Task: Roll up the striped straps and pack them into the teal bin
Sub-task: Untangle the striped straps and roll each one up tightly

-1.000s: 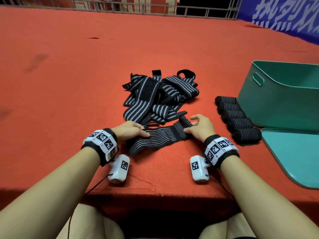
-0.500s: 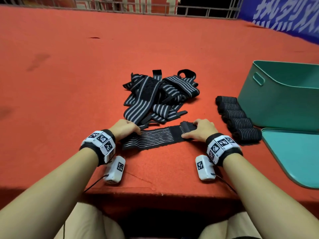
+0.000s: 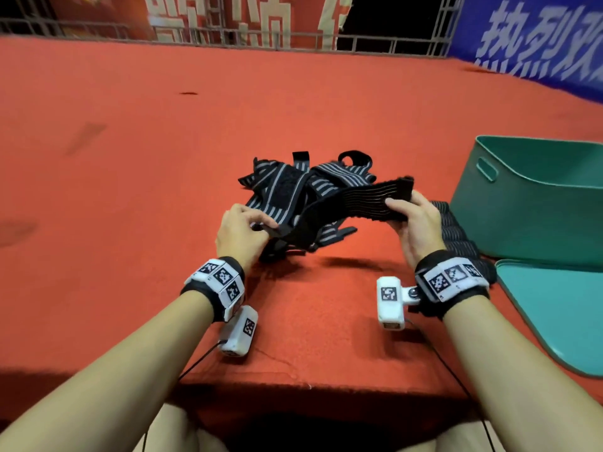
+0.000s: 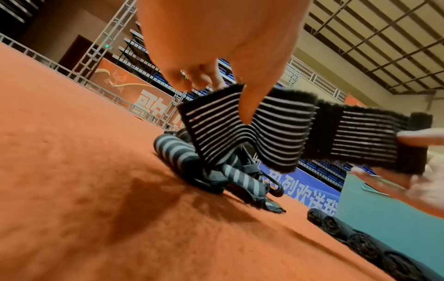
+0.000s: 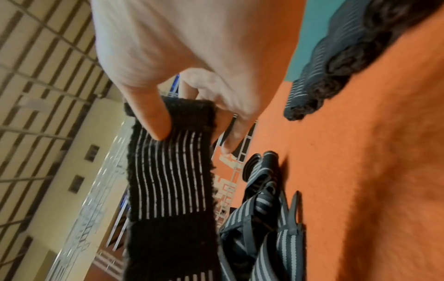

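I hold one black strap with thin white stripes [image 3: 352, 203] stretched in the air above the red table. My left hand [image 3: 251, 226] pinches its left end, thumb on the striped face [image 4: 247, 108]. My right hand [image 3: 404, 210] grips the right end, thumb over the strap [image 5: 153, 121]. Behind it lies a loose heap of unrolled striped straps [image 3: 287, 187]. Several rolled straps [image 3: 456, 236] lie in a row beside the teal bin [image 3: 535, 203], partly hidden by my right hand.
A teal lid [image 3: 561, 308] lies flat at the right, in front of the bin. The red table's front edge [image 3: 310, 386] runs just below my wrists. Railings and banners stand beyond the far edge.
The strap lay flat on the table under both hands; now both hands have lifted it off the table and hold it stretched in the air, the right end higher.
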The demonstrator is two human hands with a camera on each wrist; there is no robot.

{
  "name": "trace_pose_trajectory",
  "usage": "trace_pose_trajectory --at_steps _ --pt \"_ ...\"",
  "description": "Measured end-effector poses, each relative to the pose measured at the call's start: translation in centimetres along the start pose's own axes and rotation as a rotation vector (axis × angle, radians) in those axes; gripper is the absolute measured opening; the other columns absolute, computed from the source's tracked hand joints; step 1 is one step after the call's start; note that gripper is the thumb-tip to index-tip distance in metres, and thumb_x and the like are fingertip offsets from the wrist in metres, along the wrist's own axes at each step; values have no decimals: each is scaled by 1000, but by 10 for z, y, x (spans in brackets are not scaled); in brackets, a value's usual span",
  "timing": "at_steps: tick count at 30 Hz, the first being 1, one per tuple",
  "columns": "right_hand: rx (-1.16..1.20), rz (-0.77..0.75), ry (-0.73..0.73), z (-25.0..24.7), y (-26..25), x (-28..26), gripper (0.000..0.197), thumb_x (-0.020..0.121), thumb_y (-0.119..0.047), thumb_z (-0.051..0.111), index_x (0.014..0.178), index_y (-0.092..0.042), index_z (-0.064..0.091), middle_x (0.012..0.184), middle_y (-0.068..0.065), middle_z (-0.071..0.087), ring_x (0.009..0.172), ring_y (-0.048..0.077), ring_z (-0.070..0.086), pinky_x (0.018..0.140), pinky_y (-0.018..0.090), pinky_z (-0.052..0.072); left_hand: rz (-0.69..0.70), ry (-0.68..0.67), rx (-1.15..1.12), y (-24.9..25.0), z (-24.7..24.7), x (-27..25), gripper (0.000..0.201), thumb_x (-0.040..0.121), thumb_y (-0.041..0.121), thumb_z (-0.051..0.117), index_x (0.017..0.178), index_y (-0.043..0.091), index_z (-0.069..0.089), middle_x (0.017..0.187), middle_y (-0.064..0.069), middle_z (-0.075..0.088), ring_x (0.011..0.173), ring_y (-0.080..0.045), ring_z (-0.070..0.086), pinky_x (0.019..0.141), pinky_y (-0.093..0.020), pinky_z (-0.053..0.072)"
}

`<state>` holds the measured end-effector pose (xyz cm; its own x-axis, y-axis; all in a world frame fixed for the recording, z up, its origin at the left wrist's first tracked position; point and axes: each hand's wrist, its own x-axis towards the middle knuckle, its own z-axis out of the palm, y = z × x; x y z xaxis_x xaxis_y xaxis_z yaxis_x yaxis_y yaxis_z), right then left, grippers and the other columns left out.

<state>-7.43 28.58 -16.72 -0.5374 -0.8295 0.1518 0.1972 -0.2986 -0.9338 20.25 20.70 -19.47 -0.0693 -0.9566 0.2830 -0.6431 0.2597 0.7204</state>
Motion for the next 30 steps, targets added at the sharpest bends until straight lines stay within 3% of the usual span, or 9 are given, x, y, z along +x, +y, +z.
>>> trace_pose_trajectory --at_steps 4,9,11,15,18,21,24,27,30 --pt "43 66 -239 13 -5 -15 25 82 6 53 99 -3 69 88 8 70 77 19 64 60 25 51 -155 92 91 14 2 -7 23 86 27 63 100 40 77 99 5 71 100 -31 66 79 -33 46" --pt "-175 199 -411 16 15 -32 48 52 -13 62 94 10 62 77 12 61 68 20 57 62 30 44 -178 -10 -44 8 10 -12 26 87 39 54 102 35 76 83 4 75 90 -31 71 79 -36 55" --pt "-273 204 -413 16 22 -34 36 53 -14 61 87 -1 65 73 6 65 67 18 59 65 31 43 -158 -95 -240 8 12 -13 31 84 27 54 103 34 77 86 9 77 85 -24 73 79 -37 61" --pt "-340 217 -419 19 30 -38 28 47 -27 66 73 -17 62 76 9 59 76 25 54 70 37 39 -158 -108 -593 15 16 -17 37 88 -3 50 104 13 79 93 -5 75 80 -19 66 73 -32 57" --pt "-367 226 -429 23 31 -40 13 56 -19 63 68 -19 62 77 7 58 80 24 52 72 36 37 -168 -67 -617 13 22 -19 30 89 -3 63 104 16 80 86 0 74 76 -15 69 73 -34 60" --pt "-410 223 -469 20 37 -41 21 60 -30 74 79 -21 70 93 9 64 90 26 58 81 38 41 -155 -62 -623 13 27 -23 30 84 -7 70 96 19 78 80 14 72 81 -12 70 83 -39 60" --pt "-404 236 -482 21 39 -45 23 82 -27 77 100 -12 74 96 6 70 85 18 66 70 30 47 -108 -104 -641 19 30 -30 35 83 -13 68 99 17 74 94 6 71 69 6 65 81 -33 59" --pt "-376 214 -436 23 43 -48 22 99 -22 67 102 -1 69 79 -2 68 62 4 62 51 17 44 -39 -166 -647 22 33 -32 41 81 -18 67 111 9 72 103 5 70 72 14 64 80 -13 53" --pt "-370 182 -335 26 49 -47 25 97 -23 70 99 2 70 88 6 73 74 12 68 60 23 51 -22 -200 -661 23 35 -33 43 82 -17 65 116 8 73 106 3 73 84 13 66 82 -9 50"
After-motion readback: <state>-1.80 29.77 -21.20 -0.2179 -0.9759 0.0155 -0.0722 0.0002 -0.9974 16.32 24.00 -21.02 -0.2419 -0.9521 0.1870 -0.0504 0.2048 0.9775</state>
